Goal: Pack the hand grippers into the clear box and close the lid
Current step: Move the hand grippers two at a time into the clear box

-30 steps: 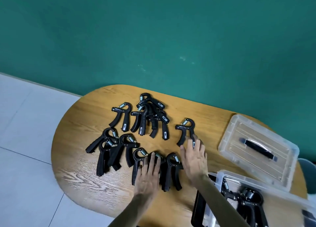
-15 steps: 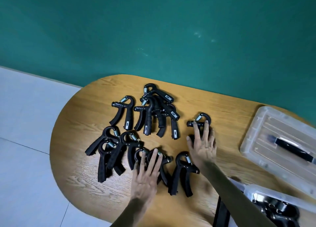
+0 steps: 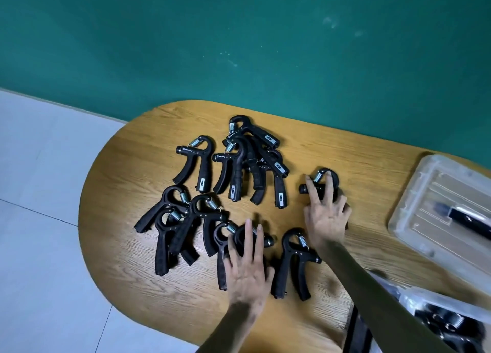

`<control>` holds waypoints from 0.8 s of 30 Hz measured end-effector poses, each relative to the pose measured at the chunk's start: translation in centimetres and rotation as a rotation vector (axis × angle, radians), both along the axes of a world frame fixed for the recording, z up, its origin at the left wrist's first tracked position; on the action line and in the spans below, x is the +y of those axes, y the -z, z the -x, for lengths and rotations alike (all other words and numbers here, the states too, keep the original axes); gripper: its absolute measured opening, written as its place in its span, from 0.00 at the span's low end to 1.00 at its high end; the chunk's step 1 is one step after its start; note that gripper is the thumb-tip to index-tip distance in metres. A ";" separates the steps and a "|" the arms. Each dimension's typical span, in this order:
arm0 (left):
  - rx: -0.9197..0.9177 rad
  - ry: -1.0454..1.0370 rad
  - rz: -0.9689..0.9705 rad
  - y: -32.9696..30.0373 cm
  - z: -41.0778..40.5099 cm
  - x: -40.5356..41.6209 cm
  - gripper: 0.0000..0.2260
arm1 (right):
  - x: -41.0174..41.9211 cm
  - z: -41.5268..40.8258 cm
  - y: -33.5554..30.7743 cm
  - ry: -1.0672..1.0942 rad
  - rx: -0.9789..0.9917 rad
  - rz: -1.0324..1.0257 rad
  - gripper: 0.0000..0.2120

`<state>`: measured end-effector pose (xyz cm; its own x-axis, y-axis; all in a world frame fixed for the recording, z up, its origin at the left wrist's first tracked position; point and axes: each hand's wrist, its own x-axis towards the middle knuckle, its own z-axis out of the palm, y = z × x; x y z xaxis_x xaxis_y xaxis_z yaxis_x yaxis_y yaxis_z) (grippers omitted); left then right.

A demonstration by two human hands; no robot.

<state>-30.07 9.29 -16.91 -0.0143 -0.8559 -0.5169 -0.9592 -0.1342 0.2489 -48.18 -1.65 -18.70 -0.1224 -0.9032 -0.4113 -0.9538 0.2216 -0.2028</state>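
Resting flat with straight fingers, the left hand (image 3: 245,270) and right hand (image 3: 326,214) each cover a gripper (image 3: 320,184) on the table (image 3: 127,182); neither grasps yet. Rigid, springy, probably light, grippers are best taken by both handles. The box (image 3: 451,323) sits lower right.

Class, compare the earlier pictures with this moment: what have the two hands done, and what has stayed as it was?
The right hand reached farther out, onto the lone hand gripper. The left hand stayed flat over the near gripper. Neither lifted anything. The far pile and the lid lie as before.
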 end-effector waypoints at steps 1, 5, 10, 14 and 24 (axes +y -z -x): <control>-0.004 0.004 -0.005 0.0 0.1 -0.2 0.47 | 0.0 0.1 0.1 0.006 -0.017 -0.025 0.27; 0.006 0.026 -0.022 -0.5 -0.4 -0.4 0.41 | 0.3 0.5 0.0 -0.063 0.091 0.110 0.33; -0.013 0.053 -0.082 -1.6 0.1 -1.5 0.39 | 0.2 0.3 0.3 -0.033 0.134 0.122 0.30; -0.050 0.088 -0.134 -2.3 0.2 -1.8 0.40 | 0.4 0.9 -0.6 -0.088 0.073 0.063 0.32; -0.114 0.195 -0.067 -5.8 -0.9 -3.1 0.38 | 1.4 0.3 -5.1 -0.151 0.006 0.150 0.31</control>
<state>-29.16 6.20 -11.08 -0.1146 -0.8064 -0.5802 -0.9899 0.0439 0.1344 -48.43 -0.27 -13.62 0.0166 -0.9626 -0.2705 -0.9751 0.0443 -0.2175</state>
